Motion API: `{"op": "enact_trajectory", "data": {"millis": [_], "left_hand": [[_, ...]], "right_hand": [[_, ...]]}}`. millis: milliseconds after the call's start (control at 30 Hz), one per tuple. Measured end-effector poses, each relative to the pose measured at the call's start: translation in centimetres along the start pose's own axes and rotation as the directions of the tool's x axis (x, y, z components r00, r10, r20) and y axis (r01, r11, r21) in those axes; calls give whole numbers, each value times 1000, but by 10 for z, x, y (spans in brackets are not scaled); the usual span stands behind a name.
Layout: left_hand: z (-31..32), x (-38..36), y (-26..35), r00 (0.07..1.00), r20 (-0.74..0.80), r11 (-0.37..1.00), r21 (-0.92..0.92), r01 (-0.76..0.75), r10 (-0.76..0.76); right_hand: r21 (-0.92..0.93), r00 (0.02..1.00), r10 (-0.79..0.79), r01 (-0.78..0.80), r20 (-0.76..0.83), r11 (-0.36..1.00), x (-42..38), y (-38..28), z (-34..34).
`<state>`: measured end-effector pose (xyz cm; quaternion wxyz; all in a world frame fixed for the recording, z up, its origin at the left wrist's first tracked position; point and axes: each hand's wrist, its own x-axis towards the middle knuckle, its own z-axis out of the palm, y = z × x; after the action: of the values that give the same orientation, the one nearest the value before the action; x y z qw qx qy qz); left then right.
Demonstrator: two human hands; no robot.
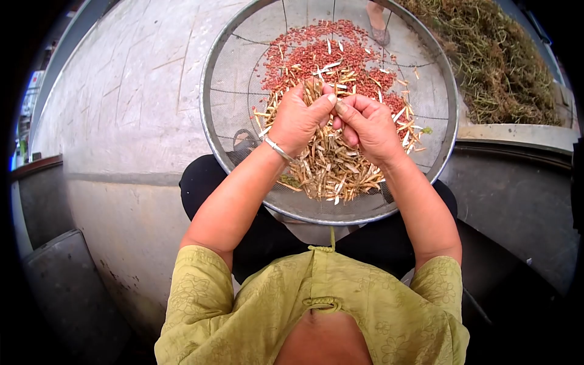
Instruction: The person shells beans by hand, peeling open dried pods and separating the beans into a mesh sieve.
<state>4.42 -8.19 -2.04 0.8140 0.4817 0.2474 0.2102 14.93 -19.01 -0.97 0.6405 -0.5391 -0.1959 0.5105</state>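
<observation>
My left hand (298, 118) is closed round a bunch of dried bean pods (312, 91), whose ends stick up past the fingers. Close beside it, my right hand (372, 129) pinches with thumb and forefinger, and the fingertips of both hands meet at what looks like one small pod. Below them, a heap of dry tan pods (331, 167) lies on the mesh of a large round sieve (210, 112). Red beans (322, 52) are spread over the sieve's far half, with loose pale pods among them.
The sieve rests over my lap, above dark trousers (261, 240). A pile of dried plants (499, 67) lies at the upper right beside a low ledge (517, 135). Pale paving (134, 79) extends on the left. Another person's foot (378, 27) shows beyond the sieve.
</observation>
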Motion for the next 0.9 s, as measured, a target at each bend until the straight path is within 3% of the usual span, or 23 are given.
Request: {"op": "enact_trajectory", "data": {"millis": [67,133,267,333,467,733,767,833,867,900], "left_hand": [[0,0,2,1000,-8,1000,-15,9,-9],[-1,-1,4,1000,-21,988,157,-4,7],[-1,-1,0,995,20,945,313,-98,96],[-1,-1,0,989,24,906,399,-140,143],[1,0,-1,989,23,906,400,-142,145],[1,3,1,979,-30,881,443,-166,199],[2,2,2,979,-30,881,442,-167,201],[3,1,3,968,-37,728,667,-161,248],[2,0,3,968,-38,727,667,-161,249],[1,0,3,948,34,635,735,-238,316]], "right_hand": [[-42,1000,18,-17,7,999,0,-3,1],[-260,978,-190,162,-83,952,0,-8,3],[-316,974,-210,173,-88,933,0,-13,0],[-270,976,-202,174,-82,947,2,-11,0],[-143,979,-188,176,-78,974,5,-5,2],[-179,983,-121,96,-135,979,4,6,8],[-115,983,-125,111,-131,987,4,0,7],[-64,981,-162,156,-108,986,4,-6,5],[-64,981,-162,156,-107,986,5,-4,3],[-99,976,-196,186,-96,977,7,0,0]]}}
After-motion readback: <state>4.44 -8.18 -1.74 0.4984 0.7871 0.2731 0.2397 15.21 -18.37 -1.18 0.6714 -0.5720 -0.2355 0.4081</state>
